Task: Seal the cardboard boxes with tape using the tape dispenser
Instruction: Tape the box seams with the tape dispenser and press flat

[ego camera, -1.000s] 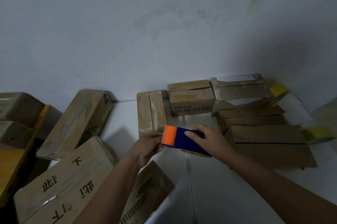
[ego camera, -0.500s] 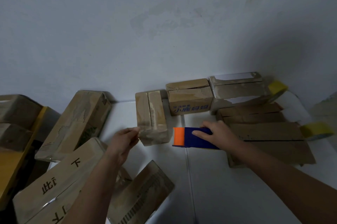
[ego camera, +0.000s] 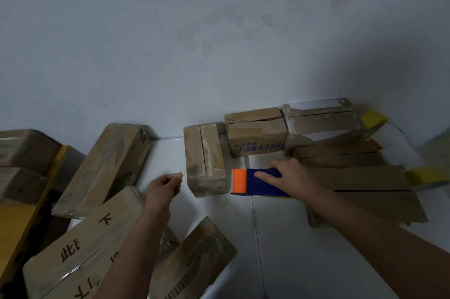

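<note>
Gripping the blue tape dispenser [ego camera: 265,183] from above, the right hand [ego camera: 289,178] has fingers curled round its body; the orange end points at the small upright box [ego camera: 205,160] just beside it, left of it. That box runs lengthways away from the person toward the wall [ego camera: 170,55], its top seam along the same line. So the dispenser's long axis lies crosswise to the seam, and probably needs turning. On the box's other side, the left hand [ego camera: 164,183] hovers loosely curled, holding nothing, about as near as the right.
</note>
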